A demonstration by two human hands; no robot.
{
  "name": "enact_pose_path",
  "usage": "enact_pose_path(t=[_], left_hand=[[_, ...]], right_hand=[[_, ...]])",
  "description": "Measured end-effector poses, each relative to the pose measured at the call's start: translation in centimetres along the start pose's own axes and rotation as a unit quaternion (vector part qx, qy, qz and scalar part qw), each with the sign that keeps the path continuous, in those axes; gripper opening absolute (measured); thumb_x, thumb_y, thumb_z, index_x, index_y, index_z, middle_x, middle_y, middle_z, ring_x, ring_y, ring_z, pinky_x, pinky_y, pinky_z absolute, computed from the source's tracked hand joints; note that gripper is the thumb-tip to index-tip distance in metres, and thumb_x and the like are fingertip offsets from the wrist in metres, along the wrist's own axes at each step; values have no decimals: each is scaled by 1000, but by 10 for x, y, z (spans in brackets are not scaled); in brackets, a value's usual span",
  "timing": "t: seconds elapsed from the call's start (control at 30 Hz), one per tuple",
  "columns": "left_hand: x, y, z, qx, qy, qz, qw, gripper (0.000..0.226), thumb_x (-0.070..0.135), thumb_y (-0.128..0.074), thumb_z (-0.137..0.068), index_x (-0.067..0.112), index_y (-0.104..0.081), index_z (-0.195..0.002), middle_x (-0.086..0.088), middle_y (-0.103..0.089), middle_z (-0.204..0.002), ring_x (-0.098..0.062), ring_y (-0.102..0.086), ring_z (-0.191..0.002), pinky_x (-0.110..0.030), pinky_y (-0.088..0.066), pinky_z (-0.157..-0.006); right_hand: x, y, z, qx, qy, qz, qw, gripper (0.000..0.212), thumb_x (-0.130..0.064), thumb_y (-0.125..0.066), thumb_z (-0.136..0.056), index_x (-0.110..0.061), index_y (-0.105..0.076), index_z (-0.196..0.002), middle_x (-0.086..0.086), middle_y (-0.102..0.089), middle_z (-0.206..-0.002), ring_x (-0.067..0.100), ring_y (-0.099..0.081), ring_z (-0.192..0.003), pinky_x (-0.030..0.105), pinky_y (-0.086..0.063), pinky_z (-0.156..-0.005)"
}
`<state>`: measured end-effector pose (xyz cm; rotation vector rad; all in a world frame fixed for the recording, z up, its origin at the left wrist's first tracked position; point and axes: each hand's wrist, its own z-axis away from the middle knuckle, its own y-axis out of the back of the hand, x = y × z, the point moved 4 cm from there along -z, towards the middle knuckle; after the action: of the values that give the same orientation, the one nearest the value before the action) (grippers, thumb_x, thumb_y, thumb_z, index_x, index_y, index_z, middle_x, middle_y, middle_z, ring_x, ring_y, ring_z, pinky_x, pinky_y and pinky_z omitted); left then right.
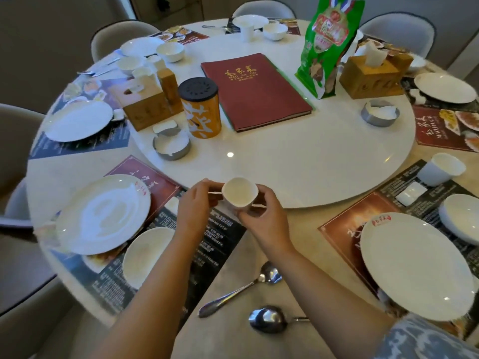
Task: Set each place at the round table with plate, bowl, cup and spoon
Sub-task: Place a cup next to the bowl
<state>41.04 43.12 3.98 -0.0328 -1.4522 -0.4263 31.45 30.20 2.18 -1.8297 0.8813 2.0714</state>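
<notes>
a small white cup (240, 193) is held upright between both hands, the left hand (195, 206) closed on its left side and the right hand (261, 219) closed on its right and underside; the two-handed grip is judged to keep it level while it is carried. the cup is kept above the placemat (223, 237) at the edge of the turntable (298, 156), clear of the surface. below and left of the grip lie a bowl (145, 255) and plate (101, 216); this place seems to lack only its cup. two spoons (241, 288) lie nearer the body.
</notes>
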Motion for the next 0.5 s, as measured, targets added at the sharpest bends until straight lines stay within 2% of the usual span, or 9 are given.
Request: enact_pose_path(t=[0.07,0.13,0.2,0.33,0.5], left_hand=[[-7,24,12,19,18,11,1000,39,23,-35,-102,17,-70,-86,-1,-74,-89,-14,-71,-83,-25,-54,-73],[-11,40,23,21,19,6,1000,40,23,-36,-101,13,-72,-89,0,-75,-86,-14,-72,-79,-20,-52,-66],[-16,50,30,10,18,-24,999,41,25,-36,-101,15,-74,-90,2,-75,-85,-11,-72,-78,-20,-52,-66],[-26,62,36,5,-2,-100,995,38,29,-39,-100,30,-73,-83,6,-75,-83,-10,-71,-83,-35,-55,-80],[-30,65,39,-4,-13,-153,988,42,36,-36,-101,24,-75,-89,1,-74,-82,-14,-70,-81,-44,-54,-85]], right_hand=[[1,-19,15,-26,-2,13,1000,58,-37,-82,-68,-33,-52,-118,-16,-61,-116,1,-57,-106,17,-48,-86],[3,-34,26,-47,-7,33,998,60,-34,-82,-70,-32,-52,-121,-17,-60,-116,-2,-55,-103,8,-42,-81],[5,-45,35,-52,-11,43,998,59,-34,-82,-70,-32,-52,-120,-19,-59,-113,-3,-54,-101,5,-39,-79],[11,-58,47,-52,-16,53,997,59,-34,-83,-69,-29,-53,-119,-13,-63,-115,3,-57,-104,13,-45,-82],[16,-65,53,-42,-24,46,998,58,-28,-83,-69,-29,-53,-117,-10,-63,-112,9,-60,-105,22,-51,-85]])
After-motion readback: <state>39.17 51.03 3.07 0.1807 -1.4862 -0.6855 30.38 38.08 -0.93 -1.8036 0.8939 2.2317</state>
